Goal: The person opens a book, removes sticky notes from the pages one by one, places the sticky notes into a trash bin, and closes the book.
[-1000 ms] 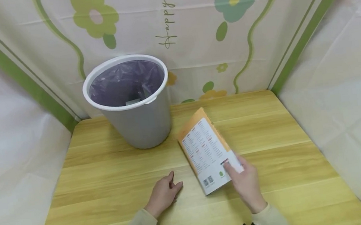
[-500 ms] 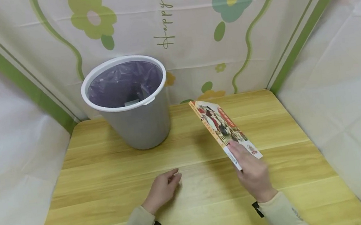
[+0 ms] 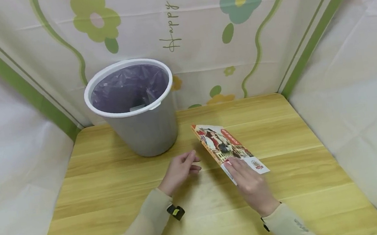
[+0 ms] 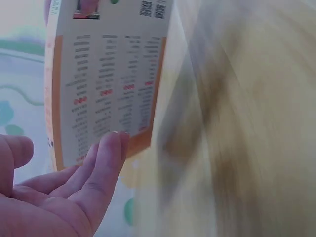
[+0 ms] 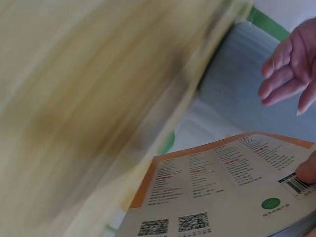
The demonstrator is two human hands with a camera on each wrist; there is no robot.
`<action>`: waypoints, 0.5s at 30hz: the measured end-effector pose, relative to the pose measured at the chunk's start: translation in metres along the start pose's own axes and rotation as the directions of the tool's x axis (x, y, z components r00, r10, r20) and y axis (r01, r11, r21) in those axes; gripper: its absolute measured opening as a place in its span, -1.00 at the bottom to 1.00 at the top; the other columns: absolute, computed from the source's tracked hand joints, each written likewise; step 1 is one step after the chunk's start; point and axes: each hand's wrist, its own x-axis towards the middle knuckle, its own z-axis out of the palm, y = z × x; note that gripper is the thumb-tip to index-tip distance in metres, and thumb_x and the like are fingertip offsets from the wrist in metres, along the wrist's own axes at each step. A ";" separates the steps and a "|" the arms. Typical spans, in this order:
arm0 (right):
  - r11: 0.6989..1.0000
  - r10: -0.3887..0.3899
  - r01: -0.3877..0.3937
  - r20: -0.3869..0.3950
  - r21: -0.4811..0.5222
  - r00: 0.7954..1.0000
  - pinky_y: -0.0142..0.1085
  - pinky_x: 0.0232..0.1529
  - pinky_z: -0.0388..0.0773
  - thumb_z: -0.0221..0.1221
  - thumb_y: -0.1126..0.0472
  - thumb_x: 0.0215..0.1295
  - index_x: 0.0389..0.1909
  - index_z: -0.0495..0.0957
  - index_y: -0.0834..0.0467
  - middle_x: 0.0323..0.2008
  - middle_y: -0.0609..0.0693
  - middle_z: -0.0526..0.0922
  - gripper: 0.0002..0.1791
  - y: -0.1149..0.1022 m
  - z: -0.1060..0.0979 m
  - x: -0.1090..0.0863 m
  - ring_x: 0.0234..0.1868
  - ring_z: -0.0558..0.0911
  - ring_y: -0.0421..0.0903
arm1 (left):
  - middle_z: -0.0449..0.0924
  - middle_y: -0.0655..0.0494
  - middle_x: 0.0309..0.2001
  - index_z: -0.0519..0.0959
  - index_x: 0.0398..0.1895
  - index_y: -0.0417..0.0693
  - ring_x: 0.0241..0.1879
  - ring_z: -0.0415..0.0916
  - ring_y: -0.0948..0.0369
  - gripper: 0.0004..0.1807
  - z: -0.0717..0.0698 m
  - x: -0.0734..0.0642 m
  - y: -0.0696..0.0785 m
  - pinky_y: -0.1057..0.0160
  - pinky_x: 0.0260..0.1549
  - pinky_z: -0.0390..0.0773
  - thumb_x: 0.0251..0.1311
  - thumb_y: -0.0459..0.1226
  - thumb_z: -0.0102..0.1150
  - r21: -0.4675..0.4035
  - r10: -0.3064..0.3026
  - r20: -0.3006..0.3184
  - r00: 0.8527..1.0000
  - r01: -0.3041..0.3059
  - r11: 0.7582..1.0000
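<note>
A thin paperback book (image 3: 227, 144) with an illustrated cover is held tilted above the table by my right hand (image 3: 254, 190), which grips its near end. Fingers lie over the front cover, and in the right wrist view the thumb (image 5: 307, 172) presses the back near the barcode. The printed back cover (image 4: 103, 94) faces my left hand (image 4: 74, 192) in the left wrist view. My left hand (image 3: 178, 173) holds nothing, its fingers loosely extended just left of the book's spine. A small gap shows between them in the head view.
A grey bin (image 3: 148, 134) with a white rim and a purple liner stands at the table's back left. Something pale (image 3: 137, 107) lies inside it. Printed fabric (image 3: 198, 53) walls surround the wooden table (image 3: 107, 205).
The right hand turned the book from its back cover to its front cover up, then lowered it slightly leftward. The left hand moved forward and right, closer to the book.
</note>
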 end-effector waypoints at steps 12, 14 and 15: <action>0.999 0.018 -0.027 0.306 0.027 0.952 0.00 0.02 0.58 -0.06 0.45 0.24 0.14 0.55 0.37 0.08 0.32 0.61 -0.54 -0.021 0.018 -0.008 0.04 0.65 0.23 | 0.60 -0.29 -0.11 0.57 0.12 -0.35 -0.32 0.68 -0.06 -0.58 0.002 0.019 -0.029 0.03 -0.18 0.67 0.44 -0.16 0.09 -0.075 -0.097 0.017 0.995 0.098 0.992; 0.998 0.034 -0.053 0.364 0.041 0.931 0.01 0.01 0.58 0.04 0.47 0.17 0.16 0.54 0.36 0.09 0.33 0.60 -0.52 -0.025 0.019 -0.007 0.04 0.64 0.26 | 0.60 -0.27 -0.14 0.52 0.19 -0.36 -0.33 0.69 -0.05 -0.56 0.000 0.019 -0.034 0.04 -0.20 0.68 0.44 -0.18 0.08 -0.077 -0.107 0.022 0.994 0.109 0.991; 0.997 0.040 -0.062 0.389 0.044 0.920 0.01 0.01 0.58 0.09 0.49 0.14 0.16 0.54 0.35 0.10 0.33 0.59 -0.51 -0.027 0.020 -0.007 0.04 0.64 0.26 | 0.61 -0.27 -0.14 0.49 0.22 -0.37 -0.33 0.69 -0.05 -0.54 -0.001 0.019 -0.036 0.05 -0.21 0.68 0.44 -0.19 0.09 -0.079 -0.113 0.023 0.993 0.114 0.990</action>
